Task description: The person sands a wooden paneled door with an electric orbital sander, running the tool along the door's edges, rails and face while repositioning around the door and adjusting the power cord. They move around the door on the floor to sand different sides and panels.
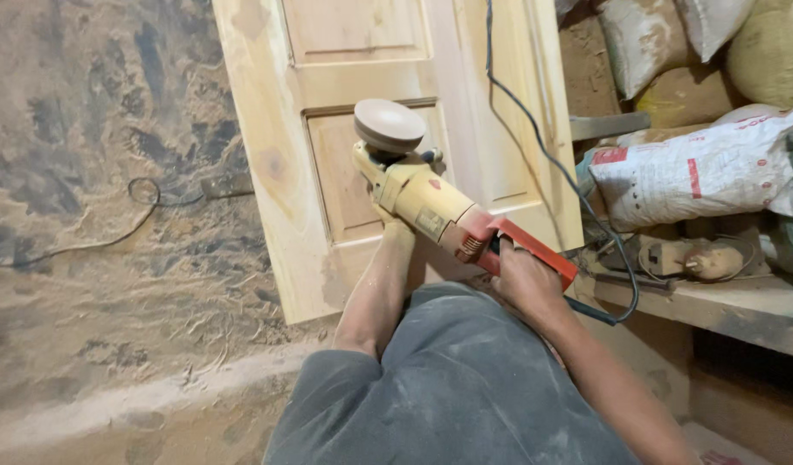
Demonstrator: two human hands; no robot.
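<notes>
Head view: right hand (519, 277) grips yellow-and-red disc sander (431, 202); left hand (395, 226), fingers hidden, steadies it over pale wooden panelled door (267, 164). Best kept flat.

Both hands grip a yellow-and-red disc sander (439, 211) over a pale wooden door (284, 198); sacks (698, 172) alongside.

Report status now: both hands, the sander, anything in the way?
Left hand under sander front, right hand on red rear handle. Disc lifted off the wooden door. Black cable trails across door.
</notes>
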